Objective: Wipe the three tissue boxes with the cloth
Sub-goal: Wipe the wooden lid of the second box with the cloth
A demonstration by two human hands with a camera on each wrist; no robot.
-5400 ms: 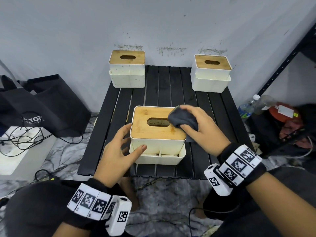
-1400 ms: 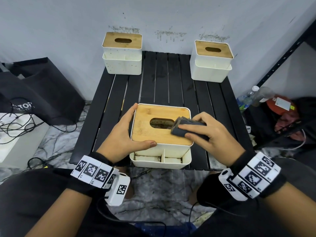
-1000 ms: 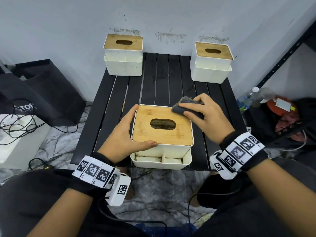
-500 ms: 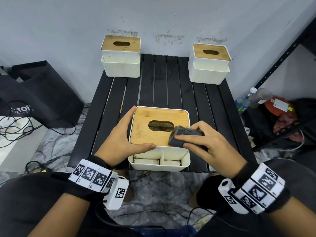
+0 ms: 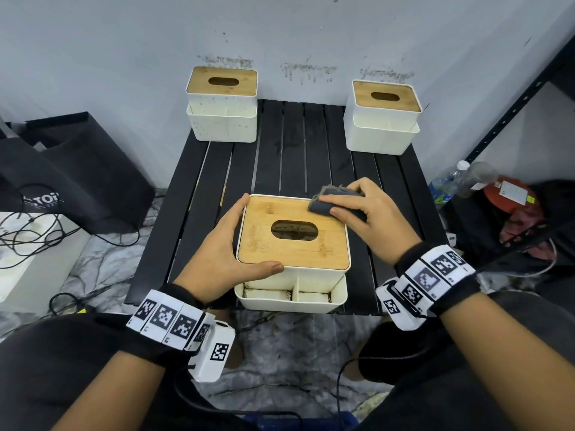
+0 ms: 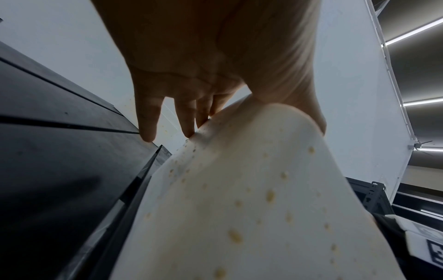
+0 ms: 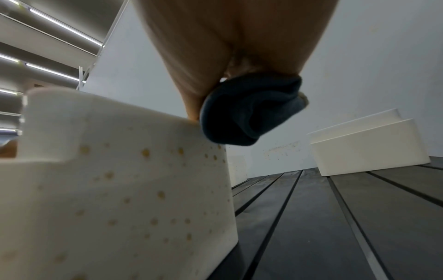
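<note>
Fingers [image 5: 334,201] of the right hand [image 5: 371,219] are curled round a folded dark cloth [image 5: 326,204], which is pressed on the far right corner of the near box's [image 5: 294,269] wooden lid [image 5: 280,247]. In the right wrist view the cloth [image 7: 249,111] is seen bunched under the palm, overhanging the box's spotted white wall [image 7: 120,189].

The left hand [image 5: 221,253] is laid against the box's left side, fingers straight along the wall and thumb stretched across the near edge, so the box is braced rather than gripped.

The lid's long axis runs left to right, with its oval slot [image 5: 294,230] just near and left of the cloth; the unwiped remainder lies that way from the right hand, which is judged the nearer one for the stroke.

Two more boxes, far left [image 5: 222,104] and far right [image 5: 384,116], are stood well apart at the back of the black slatted surface [image 5: 298,157], apparently still to be wiped.
</note>
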